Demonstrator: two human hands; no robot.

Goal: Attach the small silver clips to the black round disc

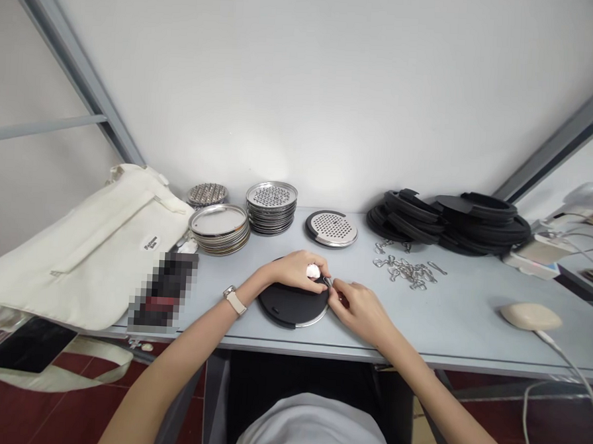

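Note:
A round black disc (292, 304) with a silver metal rim lies near the table's front edge. Over its upper right part, my left hand (298, 270) is closed, thumb and fingertips pinched at a small metal clip (327, 282). From the right, my right hand (359, 309) pinches the same clip at the disc's edge; its other fingers are curled under. A small whitish-pink spot shows between my left fingers, and I cannot make out what it is. Behind my hands lies a round metal grater plate (333, 229) in a black holder. Loose wire clips (410, 273) are scattered to the right.
Stacks of metal grater plates (270, 211) and rimmed metal discs (220, 228) stand back left. Black plastic rings (480, 225) are piled back right. A cream bag (86, 251) covers the left end. On the right lies a corded white device (531, 316).

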